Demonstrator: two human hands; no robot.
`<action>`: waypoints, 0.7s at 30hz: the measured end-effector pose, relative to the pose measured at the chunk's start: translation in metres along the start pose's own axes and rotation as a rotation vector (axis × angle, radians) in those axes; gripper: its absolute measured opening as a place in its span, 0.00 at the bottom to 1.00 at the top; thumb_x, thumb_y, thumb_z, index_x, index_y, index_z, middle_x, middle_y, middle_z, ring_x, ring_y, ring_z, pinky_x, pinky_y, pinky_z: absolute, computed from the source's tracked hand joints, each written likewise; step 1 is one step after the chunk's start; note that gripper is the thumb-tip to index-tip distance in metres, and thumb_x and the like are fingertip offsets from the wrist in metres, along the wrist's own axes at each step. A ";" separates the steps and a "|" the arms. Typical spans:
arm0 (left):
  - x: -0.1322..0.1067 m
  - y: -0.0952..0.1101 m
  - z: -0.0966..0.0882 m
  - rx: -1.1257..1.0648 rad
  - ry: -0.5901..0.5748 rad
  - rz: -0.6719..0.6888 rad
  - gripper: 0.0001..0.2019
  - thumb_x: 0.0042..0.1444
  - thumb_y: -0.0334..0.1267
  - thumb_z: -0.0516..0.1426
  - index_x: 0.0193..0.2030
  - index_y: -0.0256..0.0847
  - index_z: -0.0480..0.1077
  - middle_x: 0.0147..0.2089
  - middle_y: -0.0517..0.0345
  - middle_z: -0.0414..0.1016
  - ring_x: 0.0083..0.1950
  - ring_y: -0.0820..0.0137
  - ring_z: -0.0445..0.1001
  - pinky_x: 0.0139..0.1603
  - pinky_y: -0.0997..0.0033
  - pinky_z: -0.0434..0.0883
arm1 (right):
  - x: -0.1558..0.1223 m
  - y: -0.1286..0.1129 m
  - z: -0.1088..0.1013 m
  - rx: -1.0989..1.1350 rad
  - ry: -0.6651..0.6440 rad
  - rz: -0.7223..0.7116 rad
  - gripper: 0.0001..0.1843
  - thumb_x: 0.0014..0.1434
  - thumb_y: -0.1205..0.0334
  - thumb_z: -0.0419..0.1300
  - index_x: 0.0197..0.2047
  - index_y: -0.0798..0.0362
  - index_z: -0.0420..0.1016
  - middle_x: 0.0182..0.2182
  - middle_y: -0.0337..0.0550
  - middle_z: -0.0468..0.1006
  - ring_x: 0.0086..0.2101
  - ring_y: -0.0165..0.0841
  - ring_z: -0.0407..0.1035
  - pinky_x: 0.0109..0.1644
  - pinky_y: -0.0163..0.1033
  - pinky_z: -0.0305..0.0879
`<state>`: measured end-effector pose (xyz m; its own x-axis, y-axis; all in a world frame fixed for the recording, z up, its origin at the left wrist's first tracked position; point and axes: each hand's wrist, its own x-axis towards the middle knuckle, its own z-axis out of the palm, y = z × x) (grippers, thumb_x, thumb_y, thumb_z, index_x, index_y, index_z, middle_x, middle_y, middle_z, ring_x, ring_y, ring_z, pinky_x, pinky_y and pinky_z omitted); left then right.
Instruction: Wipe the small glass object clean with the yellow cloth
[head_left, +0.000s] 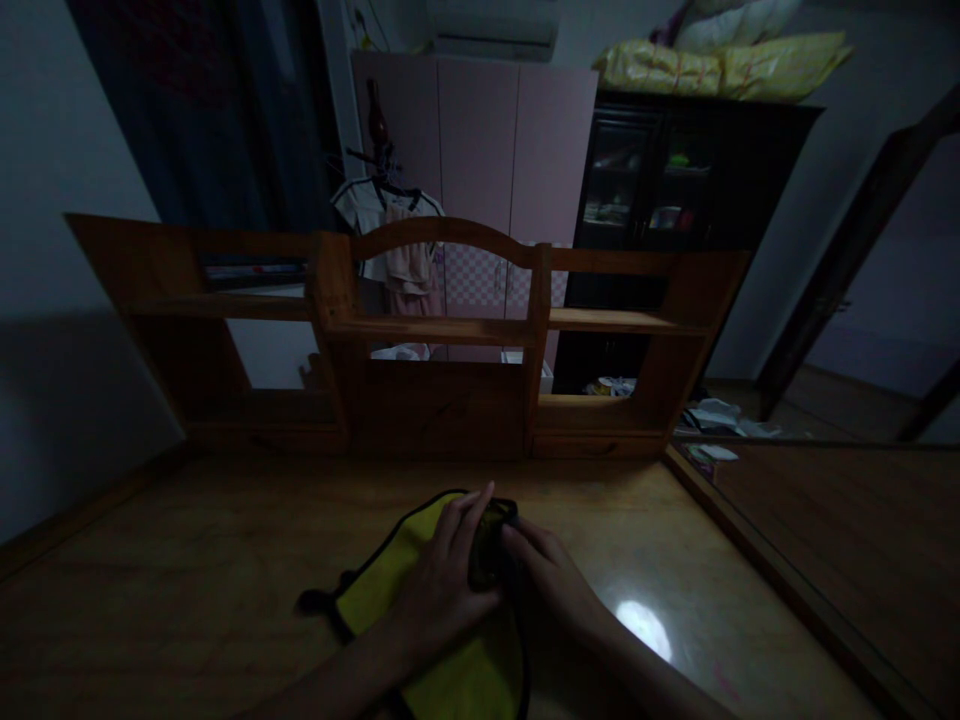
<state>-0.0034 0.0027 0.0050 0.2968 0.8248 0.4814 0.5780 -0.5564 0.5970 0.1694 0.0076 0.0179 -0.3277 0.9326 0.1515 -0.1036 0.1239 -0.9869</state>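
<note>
A yellow cloth with dark trim (pixel 457 670) lies on the wooden desk top (pixel 187 580) in front of me. My left hand (pixel 442 575) rests on the cloth with its fingers closed round a bunched, folded part of the cloth at its far end. My right hand (pixel 544 575) meets it from the right, fingers pressed against the same dark bundle. What exactly sits inside the fold is too dark to tell.
A wooden shelf unit (pixel 442 340) stands along the desk's far edge. Behind it are a pink wardrobe (pixel 517 150), hanging clothes (pixel 397 250) and a dark glass cabinet (pixel 660 190) topped with yellow bedding (pixel 720 65). A raised wooden edge (pixel 750 545) borders the desk on the right.
</note>
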 end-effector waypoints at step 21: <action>0.000 -0.004 0.002 0.014 0.004 0.046 0.50 0.45 0.26 0.62 0.71 0.53 0.41 0.66 0.52 0.53 0.66 0.58 0.58 0.65 0.53 0.64 | 0.004 0.016 0.000 -0.058 0.001 -0.030 0.20 0.63 0.54 0.59 0.56 0.51 0.73 0.47 0.46 0.80 0.48 0.44 0.73 0.55 0.49 0.67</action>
<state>-0.0039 0.0047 0.0010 0.3206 0.7977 0.5108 0.5746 -0.5925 0.5646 0.1667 0.0133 0.0025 -0.3241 0.9285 0.1811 -0.0587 0.1713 -0.9835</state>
